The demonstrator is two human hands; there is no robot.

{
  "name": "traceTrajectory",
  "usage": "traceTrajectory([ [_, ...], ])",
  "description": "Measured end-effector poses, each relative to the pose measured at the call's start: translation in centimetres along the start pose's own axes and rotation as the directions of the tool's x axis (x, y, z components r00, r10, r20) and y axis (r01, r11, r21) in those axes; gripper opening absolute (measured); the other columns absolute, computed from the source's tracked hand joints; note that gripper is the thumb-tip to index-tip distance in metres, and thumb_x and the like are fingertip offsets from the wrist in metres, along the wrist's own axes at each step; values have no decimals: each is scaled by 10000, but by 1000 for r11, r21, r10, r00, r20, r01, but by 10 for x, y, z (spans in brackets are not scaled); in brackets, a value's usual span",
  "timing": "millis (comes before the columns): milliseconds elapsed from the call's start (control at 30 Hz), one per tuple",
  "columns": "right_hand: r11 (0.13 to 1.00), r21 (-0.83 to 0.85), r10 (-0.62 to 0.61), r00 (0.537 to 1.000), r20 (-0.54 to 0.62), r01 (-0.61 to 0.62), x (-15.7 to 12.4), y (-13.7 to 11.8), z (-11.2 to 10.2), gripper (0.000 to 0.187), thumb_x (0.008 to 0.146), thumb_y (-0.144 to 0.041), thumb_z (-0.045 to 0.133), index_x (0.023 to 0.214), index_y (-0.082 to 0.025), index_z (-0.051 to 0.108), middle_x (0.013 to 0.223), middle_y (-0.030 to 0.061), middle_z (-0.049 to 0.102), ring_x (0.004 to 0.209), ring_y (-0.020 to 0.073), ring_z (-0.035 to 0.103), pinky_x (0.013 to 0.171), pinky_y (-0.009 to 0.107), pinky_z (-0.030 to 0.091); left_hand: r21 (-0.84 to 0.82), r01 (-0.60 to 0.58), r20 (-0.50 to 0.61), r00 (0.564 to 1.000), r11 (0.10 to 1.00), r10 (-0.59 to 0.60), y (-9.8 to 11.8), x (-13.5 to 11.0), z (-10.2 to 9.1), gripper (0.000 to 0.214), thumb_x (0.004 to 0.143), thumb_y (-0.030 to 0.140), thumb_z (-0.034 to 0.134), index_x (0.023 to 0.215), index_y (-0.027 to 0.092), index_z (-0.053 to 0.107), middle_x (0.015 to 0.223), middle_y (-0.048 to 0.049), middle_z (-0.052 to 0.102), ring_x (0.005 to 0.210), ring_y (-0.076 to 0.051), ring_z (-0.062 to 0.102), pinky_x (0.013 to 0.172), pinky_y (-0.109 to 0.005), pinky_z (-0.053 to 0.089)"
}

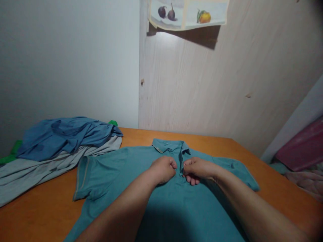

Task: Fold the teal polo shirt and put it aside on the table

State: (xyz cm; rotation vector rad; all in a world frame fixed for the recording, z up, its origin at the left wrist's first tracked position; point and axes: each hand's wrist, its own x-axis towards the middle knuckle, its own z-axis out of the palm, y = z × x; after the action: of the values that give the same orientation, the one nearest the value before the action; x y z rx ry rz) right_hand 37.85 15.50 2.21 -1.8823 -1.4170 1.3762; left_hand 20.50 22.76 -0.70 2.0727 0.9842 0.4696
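Note:
A teal polo shirt (121, 178) lies flat and face up on the orange wooden table (214, 144), collar toward the wall. My left hand (164, 168) and my right hand (198, 169) meet at the button placket just below the collar (166, 145). Both hands have their fingers closed, pinching the two edges of the placket. The button itself is hidden by my fingers. My forearms lie across the shirt's chest.
A pile of clothes sits at the table's left: a blue shirt (68, 134) on top of a grey garment (37, 168), with green cloth (12, 153) beneath. A wood-panel wall (202, 84) stands behind. Pink bedding (302, 148) lies off the right edge.

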Motion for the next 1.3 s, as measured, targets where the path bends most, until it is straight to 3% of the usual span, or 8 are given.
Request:
traceTrajectory([
  [167, 998, 55, -24, 999, 48, 22, 3, 8, -6, 109, 773, -151, 524, 710, -163, 612, 559, -4, 655, 432, 89, 600, 392, 151, 461, 144, -2, -53, 999, 990, 10, 0, 0, -2, 294, 679, 87, 597, 915, 215, 717, 836, -14, 718, 776, -177, 619, 697, -251, 421],
  [300, 997, 71, -43, 996, 77, 37, 6, 12, -8, 61, 763, -194, 589, 708, -171, 580, 573, -10, 664, 451, 86, 612, 404, 143, 470, 208, 5, -71, 997, 978, 10, 5, -4, 0, 249, 718, 115, 587, 893, 234, 718, 906, -22, 739, 855, -199, 646, 760, -273, 437],
  [567, 995, 82, -70, 994, 88, 63, 8, 13, -8, 100, 747, -170, 577, 843, -181, 600, 568, -40, 649, 432, 90, 605, 395, 148, 462, 233, 41, -121, 993, 972, -13, 15, -9, 3, 154, 724, 133, 605, 795, 245, 682, 785, -11, 709, 776, -212, 640, 792, -317, 419],
  [800, 990, 45, -133, 989, -67, 136, 16, 11, 0, 112, 698, -115, 540, 777, -190, 566, 523, -68, 595, 406, 82, 581, 364, 138, 406, 187, 0, -158, 987, 982, 30, 11, -6, 7, 107, 782, 161, 598, 698, 223, 618, 750, -35, 665, 751, -216, 600, 729, -301, 375],
  [1100, 961, 109, -225, 947, -228, 254, 17, 4, 6, 100, 682, -119, 537, 748, -194, 543, 437, -98, 510, 373, 85, 545, 350, 137, 368, 14, -117, -162, 980, 993, 117, 5, 4, 8, 157, 831, 92, 529, 723, 205, 535, 675, 17, 563, 676, -151, 516, 627, -242, 333],
  [1300, 941, 175, -240, 937, -255, 289, 14, -2, 9, 99, 677, -106, 546, 735, -186, 555, 450, -81, 533, 386, 90, 547, 366, 149, 389, -76, -116, -153, 983, 990, 103, 1, 6, 6, 165, 805, 55, 518, 715, 193, 529, 674, 35, 531, 675, -132, 486, 638, -227, 346],
])
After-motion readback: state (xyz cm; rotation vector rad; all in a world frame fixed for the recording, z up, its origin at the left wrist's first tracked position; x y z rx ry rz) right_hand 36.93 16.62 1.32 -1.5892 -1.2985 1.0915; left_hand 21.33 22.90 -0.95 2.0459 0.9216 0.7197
